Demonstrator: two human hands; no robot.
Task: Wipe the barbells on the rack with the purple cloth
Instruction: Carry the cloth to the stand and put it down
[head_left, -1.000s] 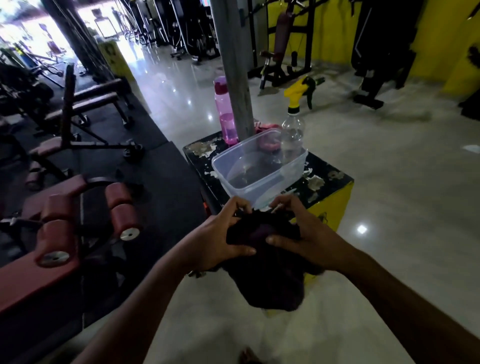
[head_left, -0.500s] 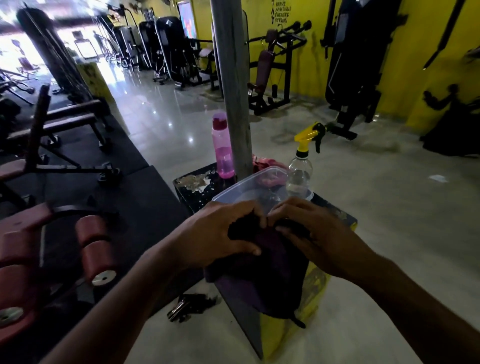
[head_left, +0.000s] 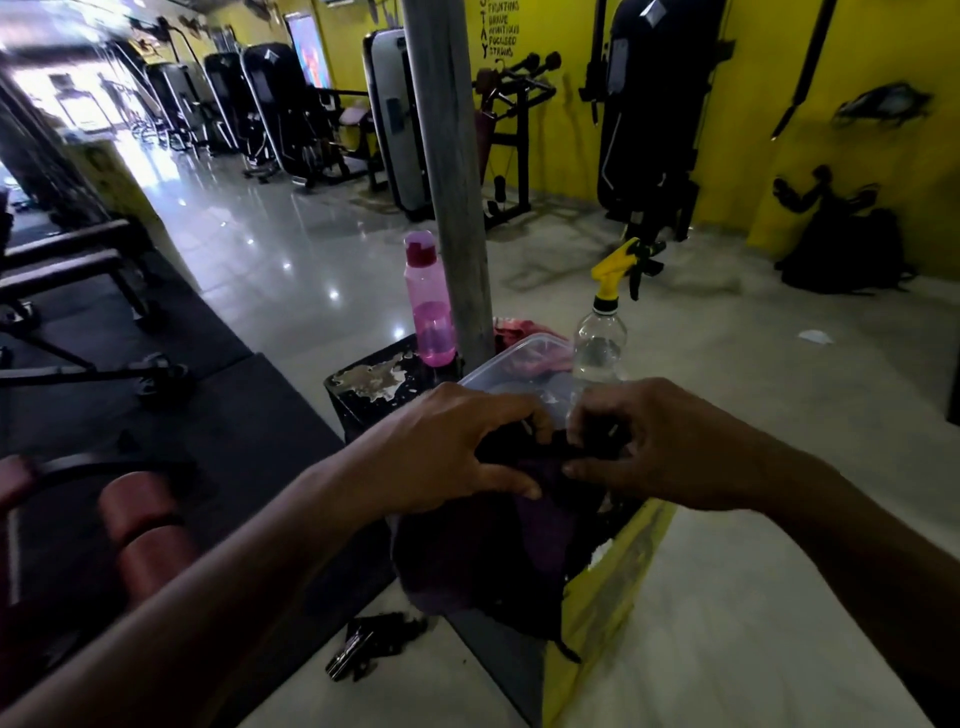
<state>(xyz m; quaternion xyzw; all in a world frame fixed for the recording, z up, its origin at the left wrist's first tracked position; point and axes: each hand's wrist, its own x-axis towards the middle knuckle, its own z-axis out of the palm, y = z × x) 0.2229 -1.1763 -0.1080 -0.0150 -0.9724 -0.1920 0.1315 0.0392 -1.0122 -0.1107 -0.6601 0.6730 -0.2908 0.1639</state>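
A: Hand status?

B: Both on the purple cloth (head_left: 524, 551). Left hand (head_left: 441, 452) pinches its top edge, thumb under, fingers curled over. Right hand (head_left: 670, 447) does the same from the other side. The two hands are close together, fingertips nearly meeting at the bunched top edge.

A: Where's the cloth relative to everything else?

B: Held up in the air, in front of the box (head_left: 379, 387). The rest hangs down loose below the hands and covers part of the box's near corner. It reads dark, purple only in the middle fold.

A: What's the box?

B: Black top with chipped paint, yellow side. On it: a clear plastic tub (head_left: 524, 364) just behind the hands, a pink water bottle (head_left: 428, 306) standing upright beside a grey pillar (head_left: 449, 171), and a clear spray bottle (head_left: 602, 332) with a yellow trigger head, upright at the tub's right. A pink-red rag (head_left: 519, 332) lies behind the tub, partly hidden.

A: Barbells or rack in view?

B: Can't pick them out. Background is gym machines along a yellow wall (head_left: 753, 104), blurred. Benches with red-brown roller pads (head_left: 145, 525) on black matting at left. A small dark object (head_left: 369, 642) on the floor by the box's base, can't tell what it is. Dark backpack (head_left: 841, 249) against the wall at far right.
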